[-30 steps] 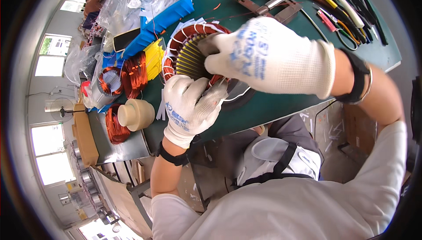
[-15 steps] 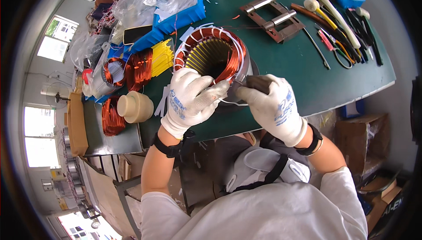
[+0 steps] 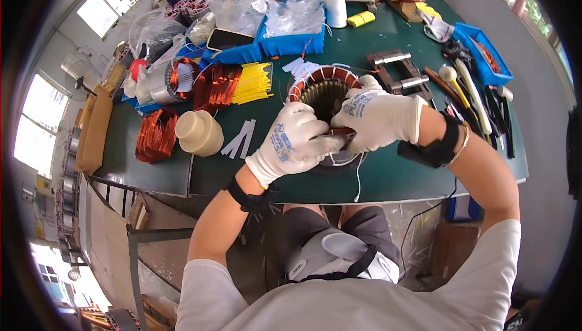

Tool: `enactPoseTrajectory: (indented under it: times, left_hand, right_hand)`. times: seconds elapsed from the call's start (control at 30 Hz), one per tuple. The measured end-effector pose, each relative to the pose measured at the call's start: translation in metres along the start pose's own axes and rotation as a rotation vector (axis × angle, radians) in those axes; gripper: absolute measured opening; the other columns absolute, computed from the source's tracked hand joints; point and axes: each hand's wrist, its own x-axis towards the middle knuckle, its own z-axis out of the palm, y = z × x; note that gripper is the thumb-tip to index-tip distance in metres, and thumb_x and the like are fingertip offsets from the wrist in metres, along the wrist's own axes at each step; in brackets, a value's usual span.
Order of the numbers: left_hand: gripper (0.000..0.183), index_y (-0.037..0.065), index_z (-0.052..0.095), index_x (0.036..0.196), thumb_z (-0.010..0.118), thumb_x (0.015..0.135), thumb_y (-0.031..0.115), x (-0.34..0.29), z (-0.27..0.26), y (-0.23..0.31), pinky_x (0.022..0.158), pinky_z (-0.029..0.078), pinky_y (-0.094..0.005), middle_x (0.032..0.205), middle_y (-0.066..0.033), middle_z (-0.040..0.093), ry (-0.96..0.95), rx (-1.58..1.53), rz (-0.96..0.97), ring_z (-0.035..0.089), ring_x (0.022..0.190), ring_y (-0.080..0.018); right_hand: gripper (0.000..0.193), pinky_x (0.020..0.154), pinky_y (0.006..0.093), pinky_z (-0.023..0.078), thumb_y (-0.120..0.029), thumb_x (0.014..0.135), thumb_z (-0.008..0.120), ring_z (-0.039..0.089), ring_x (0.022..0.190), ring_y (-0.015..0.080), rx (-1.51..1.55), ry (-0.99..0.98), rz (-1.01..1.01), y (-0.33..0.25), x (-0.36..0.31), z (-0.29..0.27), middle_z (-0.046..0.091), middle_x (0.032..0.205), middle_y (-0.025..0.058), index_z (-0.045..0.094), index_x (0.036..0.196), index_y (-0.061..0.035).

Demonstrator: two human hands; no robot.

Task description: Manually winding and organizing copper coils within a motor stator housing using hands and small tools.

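Note:
A motor stator (image 3: pixel 321 97) stands near the table's front edge, yellow slot liners showing inside its bore. White cord laces the red copper winding (image 3: pixel 330 75) around its top. My left hand (image 3: pixel 297 140), in a white knit glove, closes thumb and fingers on the near side of the winding. Across the right part of the rim lies my right hand (image 3: pixel 376 116), also gloved, with its fingers curled over the winding. Both sets of fingertips nearly meet at a reddish-brown bit, partly hidden. A loose white cord (image 3: pixel 357 179) hangs below them over the tabletop.
Left of the stator are a cream plastic block (image 3: pixel 199 133), copper coils (image 3: pixel 156 136), yellow strips (image 3: pixel 251 82) and white slips (image 3: pixel 239 140). Behind stand a blue bin (image 3: pixel 294 43) and thread cone (image 3: pixel 336 6). A metal frame (image 3: pixel 397 79), mallet (image 3: pixel 448 74) and blue tray (image 3: pixel 485 58) lie right.
My right hand has moved from beside the stator onto its rim. The dark-handled tool it held no longer shows. The white cord now hangs down, and the view has shifted.

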Motion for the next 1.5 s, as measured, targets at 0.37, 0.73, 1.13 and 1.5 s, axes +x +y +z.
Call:
enactPoseTrajectory:
  times: [0.37,0.73,1.13,1.5]
  left_hand:
    - [0.041,0.026,0.074,0.105,0.076,0.065,0.016,-0.007,0.008,0.001,0.073,0.044,-0.0376,0.077,0.0031,0.058,0.124,0.002,0.012,0.057,0.067,-0.0207]
    - [0.047,0.027,0.073,0.108,0.075,0.064,0.011,-0.011,0.007,0.008,0.086,0.042,-0.0396,0.084,0.0036,0.060,0.081,0.025,-0.042,0.057,0.074,-0.0219]
    - [0.034,0.025,0.071,0.107,0.075,0.074,0.016,-0.003,0.005,0.011,0.077,0.042,-0.0396,0.078,0.0023,0.057,0.067,0.065,-0.033,0.056,0.071,-0.0211]
    - [0.023,0.025,0.073,0.099,0.074,0.077,0.019,0.003,0.004,0.011,0.068,0.041,-0.0368,0.070,0.0044,0.051,0.123,0.036,-0.034,0.052,0.062,-0.0181]
  right_hand:
    - [0.010,0.070,0.0313,0.050,0.003,0.088,0.058,0.064,0.076,0.0221,0.662,1.330,0.125,-0.015,-0.059,0.113,0.068,0.095,0.0132,0.063,0.095,-0.0018]
    - [0.019,0.070,0.0333,0.047,0.012,0.081,0.055,0.059,0.073,0.0267,0.881,1.304,0.256,-0.065,-0.036,0.139,0.064,0.086,0.0116,0.058,0.092,-0.0028]
    - [0.022,0.089,0.0355,0.050,-0.005,0.093,0.064,0.062,0.096,0.0206,0.569,1.255,0.217,-0.074,-0.037,0.147,0.063,0.109,0.0103,0.070,0.114,0.0009]
    - [0.033,0.070,0.0320,0.048,-0.012,0.095,0.056,0.056,0.078,0.0169,1.465,1.008,0.708,-0.088,-0.111,0.136,0.059,0.096,0.0074,0.059,0.126,-0.0013]
